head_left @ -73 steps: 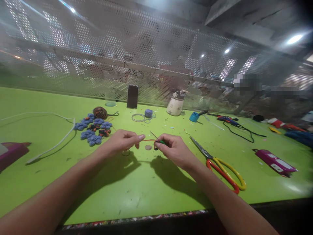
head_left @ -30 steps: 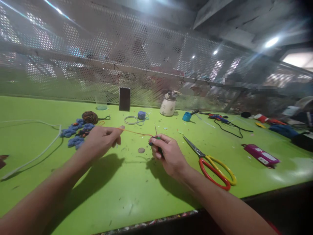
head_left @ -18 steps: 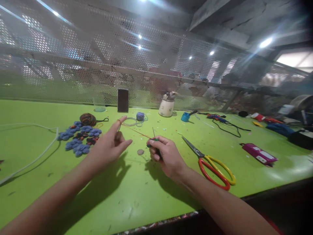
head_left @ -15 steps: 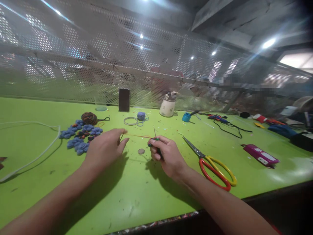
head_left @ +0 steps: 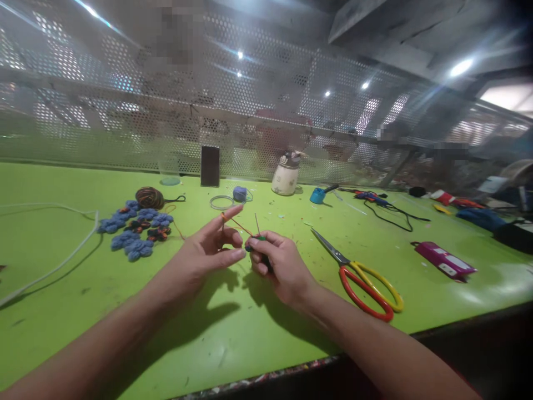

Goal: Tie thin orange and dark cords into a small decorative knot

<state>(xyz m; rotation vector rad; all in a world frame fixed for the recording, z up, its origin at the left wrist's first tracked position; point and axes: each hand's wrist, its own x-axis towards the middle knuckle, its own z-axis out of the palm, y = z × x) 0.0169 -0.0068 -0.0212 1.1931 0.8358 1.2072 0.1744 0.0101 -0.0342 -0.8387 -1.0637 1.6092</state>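
Orange yarn (head_left: 240, 225) is wound round the raised index finger of my left hand (head_left: 204, 250) and runs over to my right hand (head_left: 281, 264). The other left fingers are curled, with the thumb stretched toward the right fingertips. My right hand is closed round the green and dark handle of a crochet hook (head_left: 257, 224), its thin shaft pointing up. A small dark bit at the right fingertips is too small to make out. Left of my hands, a multicoloured yarn ball (head_left: 150, 198) touches blue and dark-orange crocheted flowers (head_left: 132, 245).
Large scissors (head_left: 370, 289) with red and yellow handles lie right of my hands. Behind stand a phone (head_left: 210, 166), a bottle (head_left: 285, 176) and a blue yarn ball (head_left: 239, 194). A purple case (head_left: 443, 261) lies at the right, a white cable (head_left: 79, 247) at the left.
My left hand has moved right, close to my right hand, and its index finger now points up with the yarn round it. The grey disc between the hands is now hidden.
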